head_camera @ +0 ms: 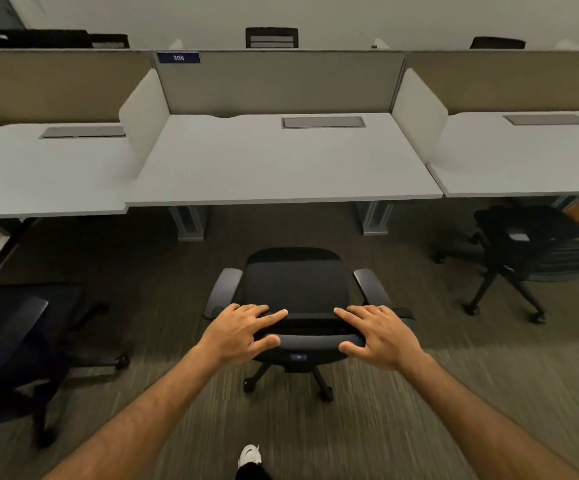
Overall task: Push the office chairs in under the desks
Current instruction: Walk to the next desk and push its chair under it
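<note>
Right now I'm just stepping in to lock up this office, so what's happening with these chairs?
A person stands behind the black mesh office chair facing the middle grey desk. The left hand and right hand rest, fingers spread, on the top of its backrest. The chair sits on the carpet short of the desk, not yet tucked under. Another dark chair at left and a black chair at right also stand out from their desks.

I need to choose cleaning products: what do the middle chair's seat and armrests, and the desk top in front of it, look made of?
Chair seat: black woven fabric or mesh, matte, faintly textured. Armrests: grey plastic or soft-coated pads, smooth with a dull sheen. Desk top: pale grey laminate by its look, flat, even, seamless; core not visible.
</note>
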